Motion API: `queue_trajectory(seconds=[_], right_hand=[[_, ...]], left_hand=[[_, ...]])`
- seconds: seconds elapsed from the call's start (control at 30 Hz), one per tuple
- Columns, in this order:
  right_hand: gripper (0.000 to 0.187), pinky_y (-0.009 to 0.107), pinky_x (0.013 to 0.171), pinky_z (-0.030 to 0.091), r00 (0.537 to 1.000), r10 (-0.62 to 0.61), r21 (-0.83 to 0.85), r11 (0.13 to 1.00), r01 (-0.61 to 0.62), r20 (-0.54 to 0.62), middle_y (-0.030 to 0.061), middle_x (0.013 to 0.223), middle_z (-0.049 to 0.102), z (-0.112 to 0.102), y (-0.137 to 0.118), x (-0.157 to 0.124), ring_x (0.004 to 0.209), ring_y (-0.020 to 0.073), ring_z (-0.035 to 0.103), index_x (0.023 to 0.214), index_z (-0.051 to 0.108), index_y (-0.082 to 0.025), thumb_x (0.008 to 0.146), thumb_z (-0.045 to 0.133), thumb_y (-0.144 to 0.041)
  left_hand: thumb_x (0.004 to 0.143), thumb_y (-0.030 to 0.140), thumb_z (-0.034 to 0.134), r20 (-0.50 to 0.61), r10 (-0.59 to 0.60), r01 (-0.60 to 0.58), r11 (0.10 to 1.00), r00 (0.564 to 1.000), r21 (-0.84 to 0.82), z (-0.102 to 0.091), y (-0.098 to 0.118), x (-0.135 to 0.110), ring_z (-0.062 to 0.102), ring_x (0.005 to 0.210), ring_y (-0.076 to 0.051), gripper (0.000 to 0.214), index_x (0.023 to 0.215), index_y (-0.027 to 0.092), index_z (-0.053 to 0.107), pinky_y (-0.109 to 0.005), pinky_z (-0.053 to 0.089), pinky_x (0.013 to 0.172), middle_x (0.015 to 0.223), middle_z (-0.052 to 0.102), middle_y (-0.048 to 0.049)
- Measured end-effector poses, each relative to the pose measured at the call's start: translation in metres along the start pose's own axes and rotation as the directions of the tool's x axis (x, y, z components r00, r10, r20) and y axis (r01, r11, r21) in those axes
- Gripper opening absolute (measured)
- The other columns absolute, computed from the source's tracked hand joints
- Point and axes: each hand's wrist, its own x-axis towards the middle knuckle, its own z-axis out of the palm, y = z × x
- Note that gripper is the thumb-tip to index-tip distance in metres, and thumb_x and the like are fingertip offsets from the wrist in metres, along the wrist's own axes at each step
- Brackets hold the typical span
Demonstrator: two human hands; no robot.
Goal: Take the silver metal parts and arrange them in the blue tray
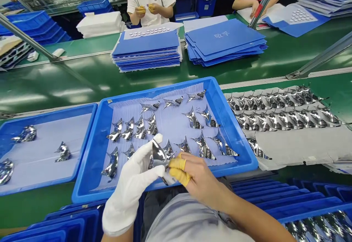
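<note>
My left hand (132,183), in a white glove, pinches a shiny chrome part (158,153) between thumb and fingers. Yellow finger cots cover some fingertips of my right hand (196,174), which are closed at the lower right end of that same part; whatever else they may hold is hidden. Both hands are over the near edge of a blue tray (95,154) lined with white sheet. Inside it, several curved, pointed chrome pieces (203,146) lie in loose rows, apart from each other.
A second blue tray (85,124) with a few chrome pieces stands left. Rows of chrome parts (264,121) lie on white sheet at right. Stacked blue sheets (145,57) and blue folders (225,38) sit beyond. Metal posts (321,57) cross the bench. Co-workers (151,0) sit opposite.
</note>
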Motion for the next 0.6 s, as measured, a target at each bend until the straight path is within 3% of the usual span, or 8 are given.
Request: queue_trajectory(seconds=[0.13,0.23,0.33,0.4,0.47,0.6], right_hand=[[0.024,0.028,0.066,0.045,0.997,-0.069,-0.113,0.991,0.073,0.045,0.0046,0.076,0.062,0.001,-0.004,-0.006,0.069,0.0154,0.049,0.089,0.066,-0.015,0.102,0.047,-0.021],[0.028,0.029,0.065,0.044,0.994,-0.072,-0.18,0.98,0.087,0.086,0.0047,0.073,0.057,-0.002,-0.005,-0.008,0.07,0.016,0.046,0.081,0.065,-0.014,0.101,0.046,-0.016],[0.031,0.029,0.066,0.042,0.992,-0.05,-0.129,0.99,0.065,0.115,0.0041,0.072,0.056,-0.005,-0.007,-0.008,0.07,0.0155,0.046,0.076,0.062,-0.014,0.101,0.045,-0.017],[0.028,0.027,0.064,0.04,0.993,0.008,0.02,1.0,-0.011,0.114,0.0021,0.071,0.055,-0.006,-0.008,-0.005,0.068,0.0139,0.046,0.078,0.061,-0.016,0.101,0.046,-0.02],[0.026,0.025,0.06,0.038,0.981,0.137,0.234,0.958,-0.167,0.14,-0.0011,0.068,0.053,-0.005,-0.008,-0.002,0.062,0.0114,0.045,0.077,0.059,-0.017,0.1,0.049,-0.025],[0.027,0.024,0.058,0.039,0.871,0.421,0.571,0.661,-0.487,0.255,-0.0038,0.062,0.053,-0.001,-0.006,0.001,0.057,0.0096,0.049,0.073,0.056,-0.018,0.092,0.06,-0.036]], left_hand=[[0.075,0.028,0.082,-0.02,0.03,-0.03,0.999,0.999,0.038,0.002,0.003,0.0,0.068,0.108,-0.026,0.049,0.122,0.029,0.072,-0.03,0.056,0.091,0.124,0.072,-0.0051],[0.079,0.028,0.079,-0.08,0.018,-0.019,1.0,0.997,-0.011,0.001,0.0,0.0,0.069,0.107,-0.023,0.035,0.114,0.029,0.076,-0.029,0.055,0.093,0.118,0.074,-0.0044],[0.083,0.032,0.075,-0.111,0.022,-0.026,0.999,0.994,-0.04,0.003,0.0,0.0,0.069,0.106,-0.023,0.027,0.109,0.028,0.078,-0.03,0.054,0.095,0.111,0.077,-0.0046],[0.083,0.035,0.074,-0.115,-0.004,-0.003,0.998,0.993,-0.058,0.007,0.003,0.001,0.07,0.106,-0.023,0.026,0.108,0.027,0.079,-0.029,0.054,0.093,0.109,0.077,-0.0051],[0.082,0.036,0.075,-0.119,-0.052,0.043,0.996,0.992,-0.079,0.013,0.008,0.002,0.069,0.106,-0.023,0.028,0.108,0.026,0.078,-0.027,0.055,0.091,0.112,0.077,-0.0056],[0.08,0.033,0.078,-0.124,-0.109,0.093,0.987,0.986,-0.13,0.025,0.014,0.005,0.069,0.108,-0.021,0.029,0.108,0.025,0.078,-0.024,0.054,0.091,0.115,0.075,-0.0045]])
